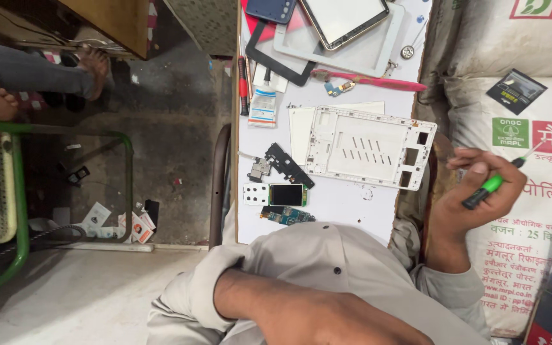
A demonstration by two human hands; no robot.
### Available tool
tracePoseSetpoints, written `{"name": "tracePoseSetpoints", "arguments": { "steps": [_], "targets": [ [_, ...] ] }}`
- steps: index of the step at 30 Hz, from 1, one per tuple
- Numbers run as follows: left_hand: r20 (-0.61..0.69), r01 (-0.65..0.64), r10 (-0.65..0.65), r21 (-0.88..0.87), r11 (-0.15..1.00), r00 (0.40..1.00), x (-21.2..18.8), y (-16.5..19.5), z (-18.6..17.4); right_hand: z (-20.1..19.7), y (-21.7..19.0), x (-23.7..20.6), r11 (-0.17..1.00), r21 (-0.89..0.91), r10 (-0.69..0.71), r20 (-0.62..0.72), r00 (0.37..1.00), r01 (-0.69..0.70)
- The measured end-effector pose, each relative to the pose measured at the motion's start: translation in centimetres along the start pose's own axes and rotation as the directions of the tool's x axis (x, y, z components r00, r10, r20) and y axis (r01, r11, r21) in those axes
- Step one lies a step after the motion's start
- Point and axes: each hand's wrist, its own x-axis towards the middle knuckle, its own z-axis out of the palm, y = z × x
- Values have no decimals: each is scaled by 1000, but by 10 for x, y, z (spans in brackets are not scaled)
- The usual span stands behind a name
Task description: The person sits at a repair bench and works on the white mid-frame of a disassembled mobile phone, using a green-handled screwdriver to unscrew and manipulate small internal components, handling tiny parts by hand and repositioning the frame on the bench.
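Head view: right grip closed around green screwdriver; left hand unseen. Best kept upright, tip steadied, white frame just left on table.

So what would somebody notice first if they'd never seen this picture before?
Probably the big white tablet frame lying in the middle of the white table, full of slots and holes. Next, the right hand raised beside the table, gripping a green-handled screwdriver. Then the little circuit boards and the small screen at the table's near edge.
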Motion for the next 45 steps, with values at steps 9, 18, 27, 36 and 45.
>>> {"name": "tracePoseSetpoints", "arguments": {
  "steps": [9, 18, 27, 36, 45],
  "targets": [
    [21, 59, -61, 102, 993, 998, -18, 10, -11, 37, -64, 29, 937, -202, -173, 443, 880, 286],
    [-490, 129, 13, 254, 958, 871, -9, 29, -16, 107, -46, 86, 851, -211, -237, 662, 711, 481],
    [-716, 219, 4, 219, 951, 698, -13, 17, -29, 136, -25, 88, 684, -242, -389, 677, 624, 689],
    [-766, 210, 55, 244, 947, 640, -14, 16, -31, 140, -24, 92, 769, -189, -350, 675, 650, 611],
    [-762, 533, 510, 645, 548, 398, 1, 27, -71, 98, -54, 79, 887, 117, 244, 704, 668, -447]
  ]
}}
